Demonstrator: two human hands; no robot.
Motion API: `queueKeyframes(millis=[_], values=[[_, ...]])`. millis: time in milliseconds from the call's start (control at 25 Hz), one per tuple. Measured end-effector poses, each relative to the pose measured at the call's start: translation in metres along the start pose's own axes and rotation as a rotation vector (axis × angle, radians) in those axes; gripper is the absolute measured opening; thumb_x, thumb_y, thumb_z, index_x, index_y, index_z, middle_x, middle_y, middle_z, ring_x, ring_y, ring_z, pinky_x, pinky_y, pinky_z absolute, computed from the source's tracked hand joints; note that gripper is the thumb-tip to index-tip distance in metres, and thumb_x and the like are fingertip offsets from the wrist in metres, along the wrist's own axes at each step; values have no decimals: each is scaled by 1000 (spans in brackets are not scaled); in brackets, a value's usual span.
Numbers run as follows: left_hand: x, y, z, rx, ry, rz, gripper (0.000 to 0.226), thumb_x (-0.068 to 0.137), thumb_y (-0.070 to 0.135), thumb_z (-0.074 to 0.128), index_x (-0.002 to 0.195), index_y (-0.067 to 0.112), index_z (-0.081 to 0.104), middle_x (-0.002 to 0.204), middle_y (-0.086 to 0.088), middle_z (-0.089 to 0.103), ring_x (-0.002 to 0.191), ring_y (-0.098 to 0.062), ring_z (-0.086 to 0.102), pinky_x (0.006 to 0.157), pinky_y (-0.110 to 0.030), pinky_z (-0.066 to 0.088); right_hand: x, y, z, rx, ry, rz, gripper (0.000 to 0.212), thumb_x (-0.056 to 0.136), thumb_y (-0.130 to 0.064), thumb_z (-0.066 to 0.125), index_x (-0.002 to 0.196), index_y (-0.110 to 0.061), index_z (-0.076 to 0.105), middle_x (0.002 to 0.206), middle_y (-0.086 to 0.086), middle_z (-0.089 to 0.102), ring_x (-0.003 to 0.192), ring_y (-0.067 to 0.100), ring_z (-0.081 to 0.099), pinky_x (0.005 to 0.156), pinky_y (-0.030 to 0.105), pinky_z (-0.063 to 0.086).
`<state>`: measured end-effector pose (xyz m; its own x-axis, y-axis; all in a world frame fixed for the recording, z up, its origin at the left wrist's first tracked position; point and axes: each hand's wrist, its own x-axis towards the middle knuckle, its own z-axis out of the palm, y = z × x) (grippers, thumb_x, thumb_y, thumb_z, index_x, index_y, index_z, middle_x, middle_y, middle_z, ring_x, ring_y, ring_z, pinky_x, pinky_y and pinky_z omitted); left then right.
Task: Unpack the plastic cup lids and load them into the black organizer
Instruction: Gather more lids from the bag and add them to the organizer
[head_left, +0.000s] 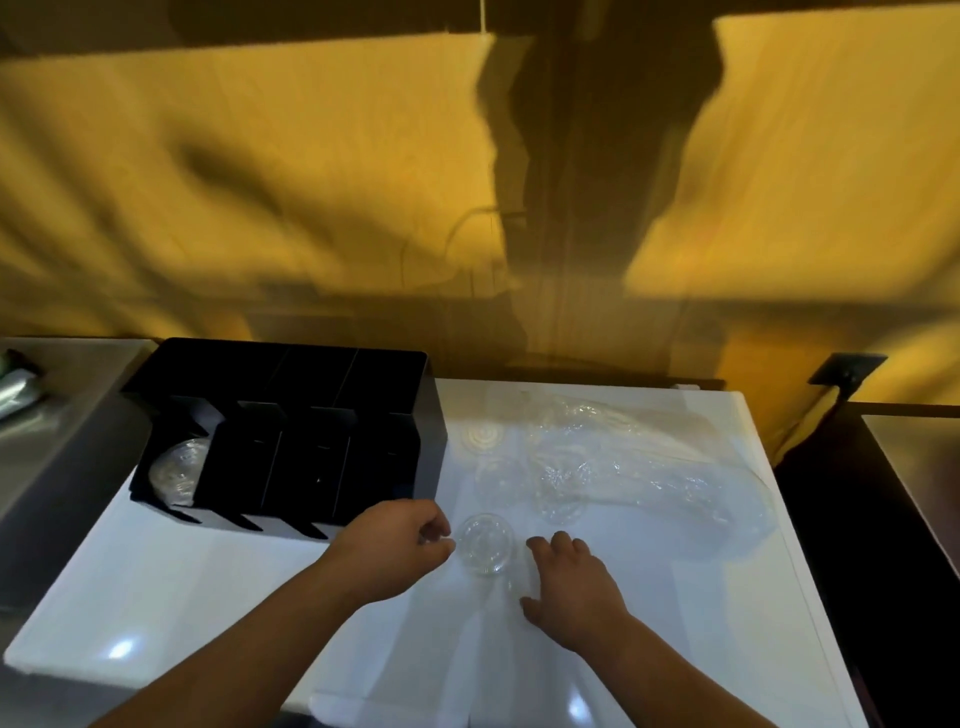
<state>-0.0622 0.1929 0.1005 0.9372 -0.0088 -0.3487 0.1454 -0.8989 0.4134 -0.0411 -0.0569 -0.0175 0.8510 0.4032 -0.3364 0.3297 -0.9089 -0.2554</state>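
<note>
Right of the black organizer (291, 415), the left grip (405, 540) pinches a clear lid stack (485, 543) on the counter (208, 597); the right grip (571, 582) lies open, farther right. Its far-left slot has lids (176, 467); loose lids (483, 436) and the wrapper (623, 457) wait right of it.

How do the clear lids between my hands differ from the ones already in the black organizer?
The clear plastic lids between your left hand and right hand lie flat on the white table, fully exposed; the stored clear lids in the black organizer stand on edge in its leftmost compartment, partly hidden by a divider. Both are round and transparent.
</note>
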Motion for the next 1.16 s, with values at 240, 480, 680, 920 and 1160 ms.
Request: queueKeyframes(millis=[240,480,680,920,1160], values=[[9,-2,-1,-54,-13,66,10,91,52,67,94,43,64,85,24,64,81,2,63,62,-15,42,-9,-9,8,48,10,130,78,79,-52,74,142,-20,41,129,7,51,115,28,52,96,36,50],[3,-6,0,-83,-24,112,10,92,51,66,97,44,64,88,25,63,83,1,64,67,-16,45,-16,-4,7,148,87,242,67,81,-60,71,129,-19,49,123,3,51,112,24,54,92,35,53],[1,-8,-5,-85,-43,133,11,93,49,67,100,41,67,88,24,62,85,-2,65,71,-18,49,-13,-12,7,36,70,260,96,71,-71,76,144,-20,39,131,6,50,117,26,51,97,35,50],[4,-15,-8,-70,-32,160,18,91,49,71,106,39,69,94,22,65,86,-2,66,82,-25,58,-8,-23,-9,245,-29,341,41,86,-44,75,112,-17,58,113,3,64,104,22,62,89,34,54],[2,-10,-2,-6,-58,263,100,63,83,69,150,57,28,157,27,38,133,-4,50,104,-27,49,-2,-74,-78,1284,-77,381,14,98,-16,59,108,-9,64,85,13,81,64,27,73,58,33,59]])
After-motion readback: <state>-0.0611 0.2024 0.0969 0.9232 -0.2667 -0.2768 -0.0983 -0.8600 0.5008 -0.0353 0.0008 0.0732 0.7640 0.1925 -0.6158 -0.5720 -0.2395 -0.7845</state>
